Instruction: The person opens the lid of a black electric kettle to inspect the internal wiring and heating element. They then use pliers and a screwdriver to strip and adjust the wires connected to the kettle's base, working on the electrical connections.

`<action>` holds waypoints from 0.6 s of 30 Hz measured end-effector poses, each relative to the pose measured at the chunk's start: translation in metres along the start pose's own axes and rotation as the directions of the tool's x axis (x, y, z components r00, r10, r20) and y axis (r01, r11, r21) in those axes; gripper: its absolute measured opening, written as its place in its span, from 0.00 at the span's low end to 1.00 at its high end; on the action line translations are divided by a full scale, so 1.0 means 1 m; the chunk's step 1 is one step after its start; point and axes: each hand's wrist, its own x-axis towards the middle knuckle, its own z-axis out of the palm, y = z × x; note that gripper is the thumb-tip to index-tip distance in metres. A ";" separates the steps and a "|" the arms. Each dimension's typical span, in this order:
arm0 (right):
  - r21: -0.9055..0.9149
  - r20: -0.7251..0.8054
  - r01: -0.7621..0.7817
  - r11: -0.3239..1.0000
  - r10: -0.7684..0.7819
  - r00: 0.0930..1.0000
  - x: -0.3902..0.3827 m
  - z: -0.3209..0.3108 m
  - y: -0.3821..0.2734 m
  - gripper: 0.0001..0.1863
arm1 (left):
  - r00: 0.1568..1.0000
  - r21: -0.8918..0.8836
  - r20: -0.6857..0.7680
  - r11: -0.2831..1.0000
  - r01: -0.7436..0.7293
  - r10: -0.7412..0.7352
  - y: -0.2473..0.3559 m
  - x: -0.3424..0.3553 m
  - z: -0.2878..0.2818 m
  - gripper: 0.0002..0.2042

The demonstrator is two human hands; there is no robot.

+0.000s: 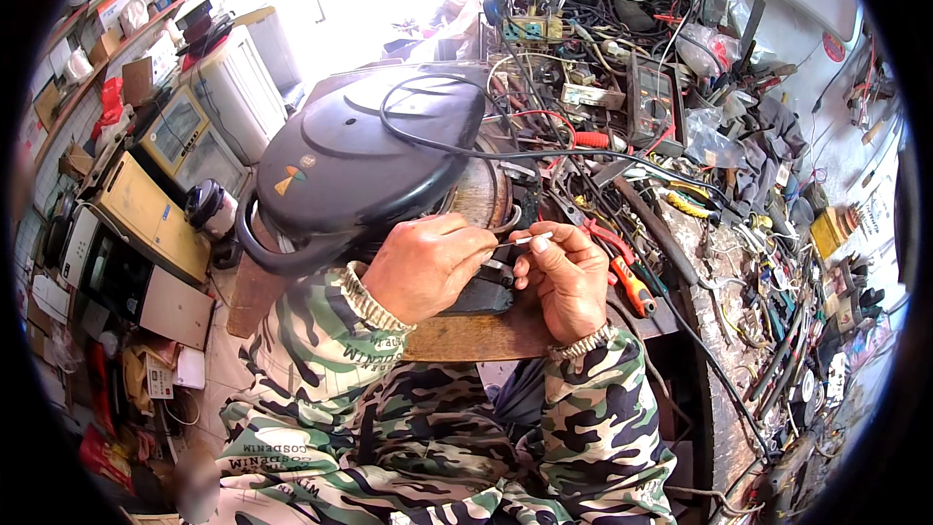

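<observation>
My right hand [564,282] pinches a small thin white tube [534,237] between thumb and fingertips. Close on its left, my left hand [428,267] has its fingers pressed together at a thin dark wire [505,245] that runs toward the tube. Whether the wire enters the tube is too small to tell. Both hands are over the front of a wooden bench [457,338]. Just beyond them stands a large black round electric griddle [364,151] with a side handle. Part of a worn brown surface shows at its right edge, and a black cable loops over its lid.
Right of my hands lie red-handled pliers [612,239] and an orange-handled screwdriver [634,287]. A multimeter [655,102] stands farther back among tangled wires and tools. A long black cable [719,369] trails down the right side. Old appliances and crowded shelves line the left.
</observation>
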 end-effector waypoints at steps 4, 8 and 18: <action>-0.012 0.004 -0.002 1.000 0.002 1.000 0.000 0.002 0.000 0.09 | 1.000 0.008 0.005 1.000 0.009 -0.009 0.001 -0.001 -0.004 0.07; -0.006 0.010 -0.007 1.000 0.007 1.000 0.000 0.006 0.000 0.08 | 1.000 0.007 0.006 1.000 0.024 -0.024 0.001 -0.003 -0.005 0.07; -0.026 0.006 0.002 1.000 -0.002 1.000 -0.001 0.006 -0.001 0.08 | 1.000 0.025 -0.011 1.000 -0.016 0.017 -0.003 -0.003 -0.001 0.05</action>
